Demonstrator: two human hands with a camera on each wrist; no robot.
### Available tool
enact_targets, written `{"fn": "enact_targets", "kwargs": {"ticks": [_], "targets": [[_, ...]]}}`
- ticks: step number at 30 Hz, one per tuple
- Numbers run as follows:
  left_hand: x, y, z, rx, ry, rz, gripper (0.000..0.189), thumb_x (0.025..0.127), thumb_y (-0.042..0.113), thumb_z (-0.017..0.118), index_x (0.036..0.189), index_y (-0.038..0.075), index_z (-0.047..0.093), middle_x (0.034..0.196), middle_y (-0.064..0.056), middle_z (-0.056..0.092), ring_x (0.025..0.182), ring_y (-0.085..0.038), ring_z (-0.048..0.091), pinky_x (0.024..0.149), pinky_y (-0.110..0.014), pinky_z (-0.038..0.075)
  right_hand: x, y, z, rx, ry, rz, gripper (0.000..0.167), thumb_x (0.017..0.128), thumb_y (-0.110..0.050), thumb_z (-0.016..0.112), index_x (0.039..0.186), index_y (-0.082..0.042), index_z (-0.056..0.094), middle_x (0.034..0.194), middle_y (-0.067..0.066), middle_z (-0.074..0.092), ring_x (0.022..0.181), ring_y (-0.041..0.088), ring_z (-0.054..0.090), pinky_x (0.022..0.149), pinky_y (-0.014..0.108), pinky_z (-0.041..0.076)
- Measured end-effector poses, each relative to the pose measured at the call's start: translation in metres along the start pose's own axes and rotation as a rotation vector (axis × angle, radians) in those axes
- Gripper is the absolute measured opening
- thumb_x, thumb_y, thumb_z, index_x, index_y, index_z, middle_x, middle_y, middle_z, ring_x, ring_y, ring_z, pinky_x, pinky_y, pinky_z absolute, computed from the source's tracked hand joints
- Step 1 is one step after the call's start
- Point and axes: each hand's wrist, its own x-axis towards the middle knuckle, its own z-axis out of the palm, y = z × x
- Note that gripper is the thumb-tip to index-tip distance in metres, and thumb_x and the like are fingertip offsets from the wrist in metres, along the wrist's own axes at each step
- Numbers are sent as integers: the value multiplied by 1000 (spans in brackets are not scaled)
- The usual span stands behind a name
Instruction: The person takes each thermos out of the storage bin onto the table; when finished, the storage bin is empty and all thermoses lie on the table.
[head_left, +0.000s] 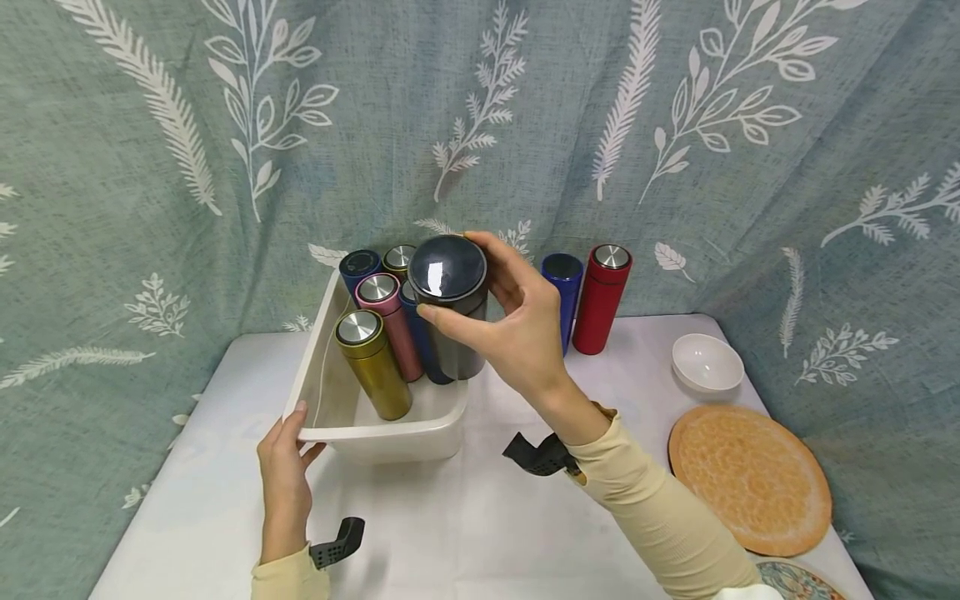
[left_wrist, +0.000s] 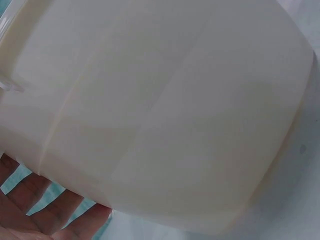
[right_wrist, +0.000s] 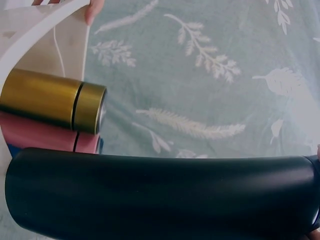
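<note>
The right grip is clasped round the top of a dark bottle, thumb across the near side of its lid and the fingers reaching round the far side, with an open arch between. The bottle hangs below this grip; whether its base is inside the bin's rim I cannot tell. The wrist sits below and to the right of the grip, the forearm slanting up from the lower right in a pale yellow sleeve.

Lower and well to the left, the left grip holds the white bin by its near left corner, its forearm pointing almost straight forward. Left of the right grip, inside the bin, stand a gold bottle, a pink bottle and several others. Just beyond the right grip, to its right, a blue bottle and a red bottle stand upright on the desk. Farther right are a white bowl and, nearer the person, a round tan mat.
</note>
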Motion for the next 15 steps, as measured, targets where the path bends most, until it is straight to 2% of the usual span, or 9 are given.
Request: {"fn": "enact_targets", "kwargs": {"ticks": [4, 8, 11, 15], "targets": [[0, 0, 1, 10, 1, -3, 56, 104, 47, 47, 147, 13, 52, 143, -7, 52, 122, -15, 54, 76, -9, 49, 0, 1, -7, -3, 23, -3, 67, 68, 2, 89, 129, -3, 62, 120, 14, 70, 108, 16, 69, 96, 28, 56], [1, 0, 2, 7, 4, -10, 57, 103, 48, 47, 147, 12, 52, 141, -5, 53, 121, -15, 55, 76, -9, 49, 1, 4, -15, -21, 41, -18, 67, 68, 2, 89, 129, -3, 62, 118, 14, 71, 106, 16, 69, 96, 29, 57], [1, -1, 2, 9, 13, -8, 56, 103, 47, 47, 147, 12, 52, 135, 0, 55, 115, -10, 56, 75, -9, 50, 1, 6, -19, -28, 51, -21, 66, 68, 2, 89, 129, -3, 62, 117, 14, 71, 106, 17, 70, 96, 30, 57], [0, -2, 2, 21, 19, 1, 56, 104, 48, 46, 146, 13, 53, 140, -5, 54, 115, -10, 56, 74, -8, 49, 1, 9, -25, -33, 63, -13, 66, 69, 2, 89, 129, -3, 62, 119, 14, 70, 108, 20, 69, 97, 29, 56]]}}
